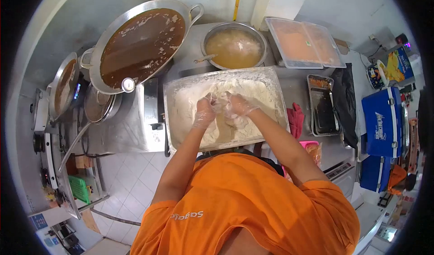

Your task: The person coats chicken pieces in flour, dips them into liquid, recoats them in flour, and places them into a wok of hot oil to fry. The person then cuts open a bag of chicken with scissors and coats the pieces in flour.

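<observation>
A large metal tray [168, 105] of white flour [257, 90] lies in front of me. My left hand [206, 110], in a clear plastic glove, is over the middle of the flour with its fingers curled inward. Close beside it, my right hand [238, 106], gloved the same way, also has its fingers bent and pressed together. Whitish, flour-coated matter shows at the fingertips of both hands, but its kind is too unclear to name. Behind the tray stands a metal bowl [235, 51] of cloudy liquid with pale pieces in it and a utensil handle at its rim.
A big two-handled pan [140, 47] of brown oil, with a dial thermometer [128, 85] at its rim, stands back left. Left of it are a strainer [98, 103] and another pan [63, 87]. On the right are lidded plastic containers [305, 42], a dark tray [323, 105] and a red cloth [296, 119].
</observation>
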A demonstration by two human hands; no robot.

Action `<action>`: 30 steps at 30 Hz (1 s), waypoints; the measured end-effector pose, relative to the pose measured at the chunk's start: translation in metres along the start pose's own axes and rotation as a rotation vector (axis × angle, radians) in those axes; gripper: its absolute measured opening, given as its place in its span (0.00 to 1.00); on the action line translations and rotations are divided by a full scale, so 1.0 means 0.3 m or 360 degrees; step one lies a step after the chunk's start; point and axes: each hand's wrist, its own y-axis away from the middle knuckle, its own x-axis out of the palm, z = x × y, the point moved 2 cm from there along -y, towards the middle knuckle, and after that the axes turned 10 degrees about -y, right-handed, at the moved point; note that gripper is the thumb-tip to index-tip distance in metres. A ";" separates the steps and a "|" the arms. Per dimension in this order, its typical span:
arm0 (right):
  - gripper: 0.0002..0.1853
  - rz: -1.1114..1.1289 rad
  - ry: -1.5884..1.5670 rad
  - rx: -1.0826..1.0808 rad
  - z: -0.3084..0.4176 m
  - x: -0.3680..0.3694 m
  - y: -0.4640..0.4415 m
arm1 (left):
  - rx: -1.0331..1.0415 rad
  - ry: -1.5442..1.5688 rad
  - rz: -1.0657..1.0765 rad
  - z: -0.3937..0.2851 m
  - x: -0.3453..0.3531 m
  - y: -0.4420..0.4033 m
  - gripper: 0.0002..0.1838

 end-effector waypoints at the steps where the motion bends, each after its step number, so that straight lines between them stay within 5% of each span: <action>1: 0.30 -0.0130 -0.0131 0.0062 -0.035 0.033 -0.010 | -0.0004 -0.0024 0.0035 -0.033 0.007 -0.009 0.15; 4: 0.24 -0.0186 -0.0531 -0.0261 -0.103 0.079 -0.008 | 0.0078 0.0370 0.0107 -0.021 0.089 -0.028 0.14; 5: 0.15 -0.0447 -0.0345 -0.0303 -0.244 0.138 -0.076 | -0.0050 0.0697 0.0226 -0.132 -0.003 -0.007 0.11; 9: 0.10 -0.0162 -0.0722 -0.0297 -0.232 -0.069 0.083 | -0.0127 -0.0055 0.0133 -0.106 0.083 -0.122 0.14; 11: 0.10 -0.0216 -0.1129 0.0086 -0.103 -0.207 0.175 | -0.0179 -0.0573 0.0277 -0.086 0.222 -0.221 0.13; 15: 0.13 -0.0199 -0.0378 0.0166 -0.124 -0.324 0.137 | -0.0195 -0.0244 0.0163 -0.110 0.359 -0.305 0.11; 20: 0.19 -0.0331 -0.0219 0.0286 -0.296 -0.247 0.037 | 0.0198 0.0261 0.0341 -0.147 0.353 -0.233 0.09; 23: 0.17 -0.0235 -0.0484 0.0185 -0.293 -0.234 0.052 | 0.0595 0.0107 0.0279 -0.122 0.240 -0.184 0.13; 26: 0.15 -0.0234 -0.0573 -0.0206 -0.272 -0.301 0.062 | 0.0245 0.0138 0.0342 -0.005 0.218 -0.074 0.18; 30: 0.12 -0.0408 -0.0770 -0.0399 -0.028 -0.561 0.068 | 0.0635 -0.0677 0.0749 -0.138 0.151 0.080 0.24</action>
